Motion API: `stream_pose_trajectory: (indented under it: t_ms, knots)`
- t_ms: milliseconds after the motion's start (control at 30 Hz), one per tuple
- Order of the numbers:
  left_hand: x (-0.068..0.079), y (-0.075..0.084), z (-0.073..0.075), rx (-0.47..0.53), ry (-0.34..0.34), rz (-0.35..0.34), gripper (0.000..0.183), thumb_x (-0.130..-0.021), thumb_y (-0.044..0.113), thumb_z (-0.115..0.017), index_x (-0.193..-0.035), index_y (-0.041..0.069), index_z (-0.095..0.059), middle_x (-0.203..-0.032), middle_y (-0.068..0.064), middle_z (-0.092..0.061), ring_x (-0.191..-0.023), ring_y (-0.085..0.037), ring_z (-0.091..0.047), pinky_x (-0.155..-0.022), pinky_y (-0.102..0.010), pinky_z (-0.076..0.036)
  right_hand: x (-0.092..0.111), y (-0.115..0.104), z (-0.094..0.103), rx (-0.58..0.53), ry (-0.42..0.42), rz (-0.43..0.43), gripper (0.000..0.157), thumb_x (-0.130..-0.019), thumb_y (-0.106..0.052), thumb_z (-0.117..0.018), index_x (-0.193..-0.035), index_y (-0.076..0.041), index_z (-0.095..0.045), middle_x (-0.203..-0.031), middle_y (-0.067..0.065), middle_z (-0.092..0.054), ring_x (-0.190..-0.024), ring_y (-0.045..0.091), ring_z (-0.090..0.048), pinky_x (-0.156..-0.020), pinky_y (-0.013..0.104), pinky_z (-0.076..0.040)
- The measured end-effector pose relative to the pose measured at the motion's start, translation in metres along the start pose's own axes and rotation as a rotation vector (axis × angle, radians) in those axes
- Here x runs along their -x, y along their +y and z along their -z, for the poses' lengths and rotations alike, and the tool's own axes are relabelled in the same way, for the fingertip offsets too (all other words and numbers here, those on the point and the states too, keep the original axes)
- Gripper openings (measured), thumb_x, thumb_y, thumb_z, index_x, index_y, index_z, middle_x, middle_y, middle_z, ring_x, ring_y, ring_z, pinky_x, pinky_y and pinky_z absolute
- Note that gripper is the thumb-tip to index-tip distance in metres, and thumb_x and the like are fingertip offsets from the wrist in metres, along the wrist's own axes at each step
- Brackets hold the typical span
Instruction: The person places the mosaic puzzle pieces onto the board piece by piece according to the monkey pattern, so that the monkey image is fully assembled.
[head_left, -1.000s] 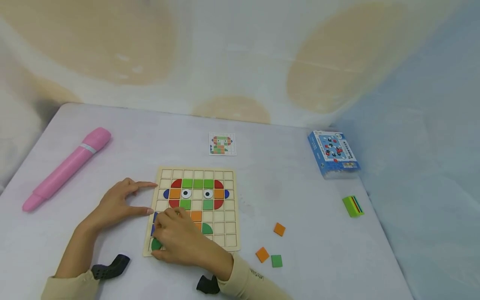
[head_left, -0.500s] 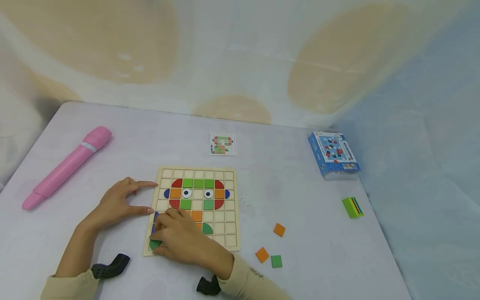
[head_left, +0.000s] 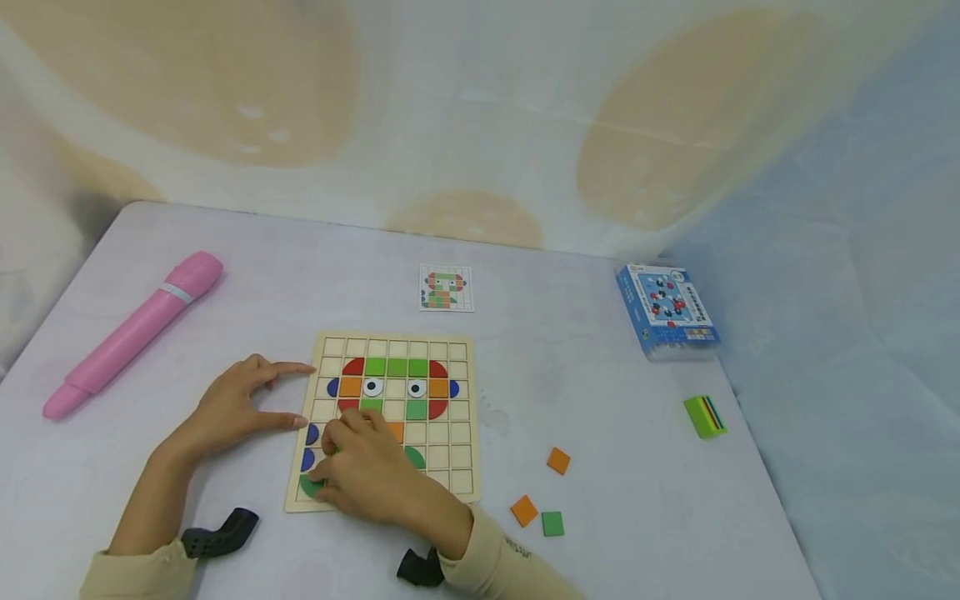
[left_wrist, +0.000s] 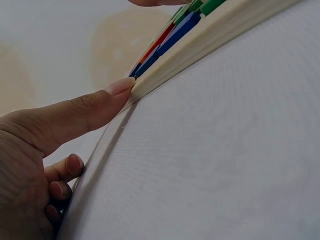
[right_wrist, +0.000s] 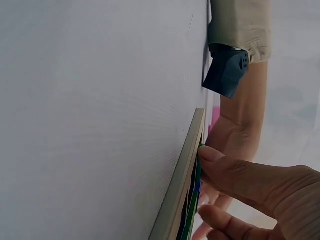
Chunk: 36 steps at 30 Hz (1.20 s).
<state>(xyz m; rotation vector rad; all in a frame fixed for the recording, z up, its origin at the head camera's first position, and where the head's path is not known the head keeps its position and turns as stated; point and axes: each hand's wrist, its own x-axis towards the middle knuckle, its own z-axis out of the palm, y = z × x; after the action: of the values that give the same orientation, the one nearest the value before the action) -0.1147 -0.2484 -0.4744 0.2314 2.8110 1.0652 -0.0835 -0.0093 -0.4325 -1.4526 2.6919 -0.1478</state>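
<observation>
A light wooden grid board [head_left: 461, 454] lies on the table, with coloured tiles forming an animal-like head. My left hand [head_left: 232, 408] touches the board's left edge with its thumb and index finger, spread apart. In the left wrist view, the thumb [left_wrist: 82, 112] meets the board's wooden side. My right hand [head_left: 375, 471] reaches over the lower left of the board, pinching a green quarter-circle tile [head_left: 311, 487] in the corner cell between thumb and index finger. Above that tile are two blue half-circle tiles [head_left: 308, 458]. The right hand hides several cells.
Two orange square tiles [head_left: 558, 461] and a green square tile [head_left: 552, 523] lie right of the board. Behind it is a pattern card [head_left: 446, 288]. A pink microphone-shaped object [head_left: 138, 337] lies at left. A blue box [head_left: 667, 311] and a lime-green block [head_left: 705, 416] are at right.
My right hand has shifted slightly right, uncovering the blue half-circle tiles. The green quarter-circle tile has turned a little in its corner cell. The left hand has stayed still.
</observation>
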Motion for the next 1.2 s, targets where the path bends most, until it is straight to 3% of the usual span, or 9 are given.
stream_pose_trajectory:
  t_ms: [333,567,867,1033,1200]
  knots:
    - [0.001,0.000,-0.003,-0.004,0.008,0.007,0.070,-0.070,0.045,-0.087,-0.132,0.022,-0.064,-0.090,-0.005,-0.044,-0.085,-0.020,-0.038,-0.072,-0.036,-0.030,0.012,-0.007,0.007,0.128,0.028,-0.005,0.018,-0.093,-0.041,-0.067,-0.107,-0.035,-0.077,-0.111,-0.010,-0.056,-0.110,0.012,-0.042,-0.107,0.039,-0.031]
    - [0.002,0.000,-0.003,-0.011,-0.002,0.017,0.070,-0.071,0.044,-0.086,-0.133,0.021,-0.063,-0.093,-0.007,-0.047,-0.088,-0.022,-0.041,-0.073,-0.038,-0.033,0.049,0.007,0.021,0.070,0.086,-0.045,0.028,-0.090,-0.044,-0.070,-0.116,-0.032,-0.072,-0.113,-0.008,-0.054,-0.112,0.012,-0.042,-0.106,0.038,-0.032]
    - [0.000,-0.001,-0.005,-0.025,-0.008,0.005,0.071,-0.071,0.043,-0.087,-0.134,0.020,-0.062,-0.093,-0.006,-0.045,-0.088,-0.022,-0.038,-0.072,-0.038,-0.031,0.129,0.066,0.020,-0.042,0.178,-0.343,0.031,-0.079,-0.028,-0.084,-0.107,-0.017,-0.077,-0.107,-0.003,-0.057,-0.109,0.018,-0.046,-0.104,0.046,-0.034]
    - [0.000,-0.003,-0.005,-0.030,-0.016,0.019,0.072,-0.072,0.043,-0.086,-0.135,0.021,-0.060,-0.094,-0.007,-0.044,-0.089,-0.022,-0.037,-0.071,-0.039,-0.030,0.176,0.097,0.011,0.002,0.254,-0.517,0.033,-0.070,-0.022,-0.090,-0.099,-0.011,-0.077,-0.103,0.003,-0.060,-0.104,0.024,-0.049,-0.098,0.051,-0.037]
    - [-0.002,-0.005,-0.006,-0.018,-0.018,0.019,0.072,-0.072,0.040,-0.087,-0.136,0.021,-0.060,-0.094,-0.007,-0.042,-0.090,-0.022,-0.035,-0.070,-0.039,-0.028,0.209,0.113,0.004,0.017,0.264,-0.663,0.031,-0.068,-0.018,-0.091,-0.093,-0.007,-0.077,-0.099,0.005,-0.060,-0.101,0.026,-0.049,-0.095,0.050,-0.038]
